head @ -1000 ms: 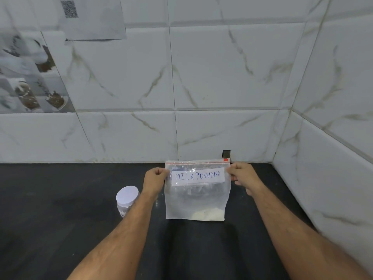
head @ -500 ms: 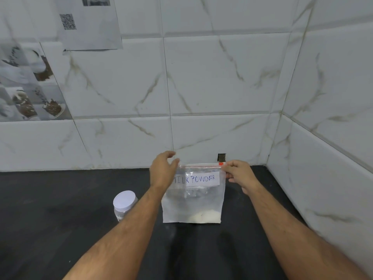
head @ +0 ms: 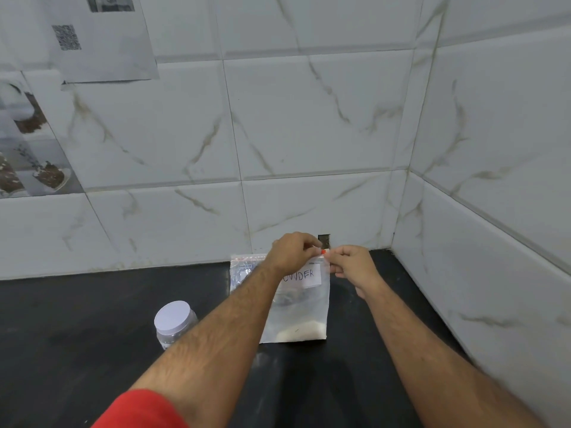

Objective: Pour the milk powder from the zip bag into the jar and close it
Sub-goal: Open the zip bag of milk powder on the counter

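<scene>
Bag (head: 296, 316) stands upright, zip edge up; both hands (head: 292, 250) (head: 350, 262) apparently pinch its top-right corner.

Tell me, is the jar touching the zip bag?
Cannot tell. In the head view the left forearm covers the space between jar and zip bag.

Bag: clear zip bag (head: 296, 307) held upright on a dark counter (head: 77, 350), white powder (head: 304, 332) settled at its bottom, a handwritten label partly hidden by the forearm.
Left hand (head: 292, 251): pinches the bag's top edge near the right corner.
Right hand (head: 350, 264): pinches that same corner, beside the left.
Jar: white-lidded jar (head: 174, 322) stands left of the bag.
Wall: marbled white tiles (head: 309, 118), a paper sheet (head: 102, 38) with a QR code.
</scene>
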